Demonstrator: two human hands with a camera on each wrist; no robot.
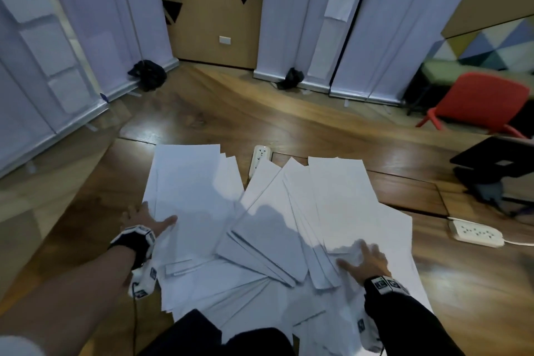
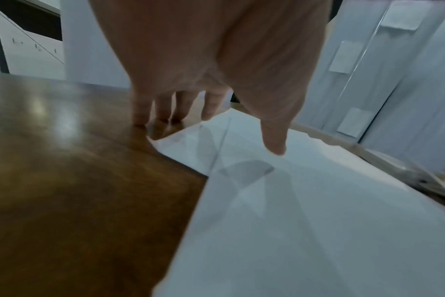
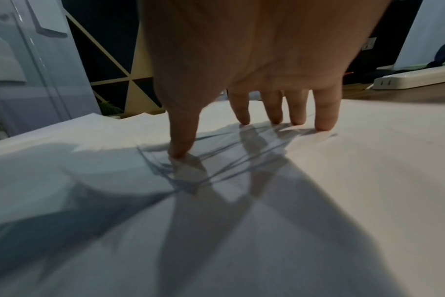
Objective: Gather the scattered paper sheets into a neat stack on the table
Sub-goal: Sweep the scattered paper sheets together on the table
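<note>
Many white paper sheets (image 1: 260, 225) lie fanned and overlapping across the wooden table (image 1: 72, 225). My left hand (image 1: 144, 218) sits at the left edge of the left pile, fingers straight; its fingertips (image 2: 140, 118) touch the wood beside the sheets' corner (image 2: 181, 144), and the thumb (image 2: 275, 140) hovers over the paper. My right hand (image 1: 364, 260) is spread flat on the right fan of sheets (image 3: 343, 180), with fingertips (image 3: 323, 122) and thumb (image 3: 181, 148) pressing the paper, which creases a little under them.
A white power strip (image 1: 474, 233) lies on the table at the right, another socket block (image 1: 260, 157) sits behind the sheets, and a black device (image 1: 497, 165) stands at the far right. White banners and a red chair (image 1: 479, 104) stand beyond the table.
</note>
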